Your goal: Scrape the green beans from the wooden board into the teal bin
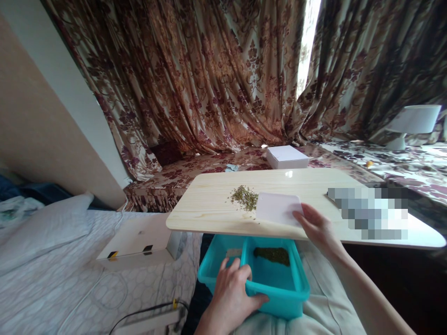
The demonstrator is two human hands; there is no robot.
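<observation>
My right hand [316, 224] grips the right edge of a thin white plastic sheet [278, 208] lying over the light wooden table [209, 195]. The sheet's left edge touches a loose pile of small green-brown bits [245, 197]. Below the table's front edge, a turquoise two-part bin [275, 304] rests on my lap. My left hand [233, 291] is closed on the bin's near rim by the divider, thumb outside. Dark green material [274, 255] lies in the bin's right compartment; a pale item [233, 252] is partly seen in the left one.
A blurred-out object [372, 214] is on the table's right part. A white box [287, 157] stands behind the table. To the left, a larger white box [139, 239] and cables lie on the bed. A lamp [414, 120] stands far right.
</observation>
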